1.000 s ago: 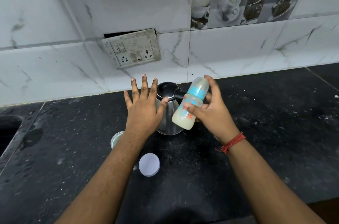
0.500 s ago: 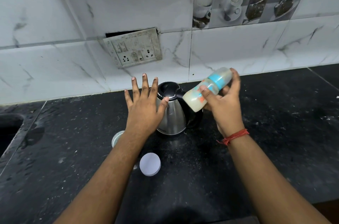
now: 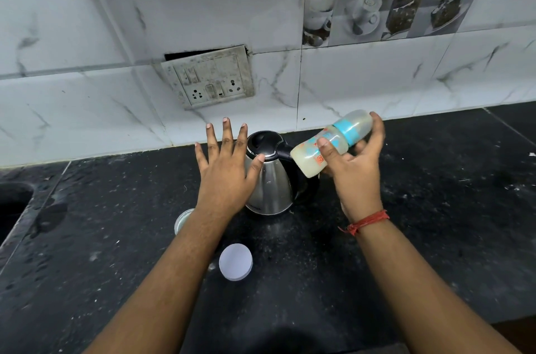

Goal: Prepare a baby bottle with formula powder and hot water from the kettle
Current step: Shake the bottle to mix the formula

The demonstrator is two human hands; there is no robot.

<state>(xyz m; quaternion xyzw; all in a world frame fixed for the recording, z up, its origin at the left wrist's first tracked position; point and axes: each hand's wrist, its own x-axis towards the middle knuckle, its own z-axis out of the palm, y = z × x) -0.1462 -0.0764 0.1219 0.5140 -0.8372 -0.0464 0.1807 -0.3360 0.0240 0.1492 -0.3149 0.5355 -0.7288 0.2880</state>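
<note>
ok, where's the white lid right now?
Head view: the white lid lies flat on the black counter, near-centre between the forearms, in front of the kettle and just right of the left forearm.

**Steel, plastic and stone under my hands**

The kettle in front of me has a brushed, shiny steel body with a glossy black plastic lid and handle. The baby bottle I hold in my right hand is cloudy, translucent plastic with a smooth turquoise collar and printed patterns. The countertop is dark polished stone, speckled and dusty. The wall tiles are glossy white marble-look. The round lid looks like matt white plastic. The socket plate is grimy plastic. A red thread band circles my wrist.
</note>
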